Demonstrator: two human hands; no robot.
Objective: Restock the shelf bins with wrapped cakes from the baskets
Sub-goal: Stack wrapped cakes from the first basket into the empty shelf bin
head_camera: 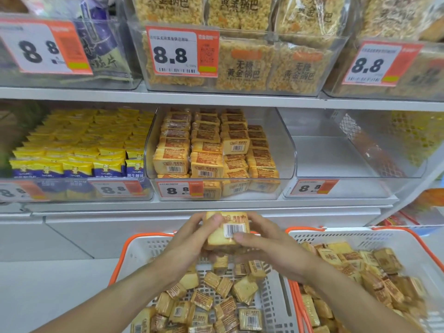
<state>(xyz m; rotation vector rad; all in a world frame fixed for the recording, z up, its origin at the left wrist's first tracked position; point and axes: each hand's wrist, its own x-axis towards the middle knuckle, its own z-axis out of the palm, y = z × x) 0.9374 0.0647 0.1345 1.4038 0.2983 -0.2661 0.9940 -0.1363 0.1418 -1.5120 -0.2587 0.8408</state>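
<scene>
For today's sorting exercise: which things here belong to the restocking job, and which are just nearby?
Job: both hands, left and right, holding a stack of cakes; two baskets; cake bin; empty bin.
Nearby: rice crackers; yellow packets; price tags.

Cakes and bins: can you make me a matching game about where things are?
Things:
1. Stack of wrapped yellow cakes
2. Clear plastic middle bin
3. Clear plastic right bin
4. White basket with orange rim

States:
A. bare inside
B. held in both hands
C. loose cakes scattered inside
D. neat rows of cakes, gap on its right side

Pairs: 1-B, 2-D, 3-A, 4-C
</scene>
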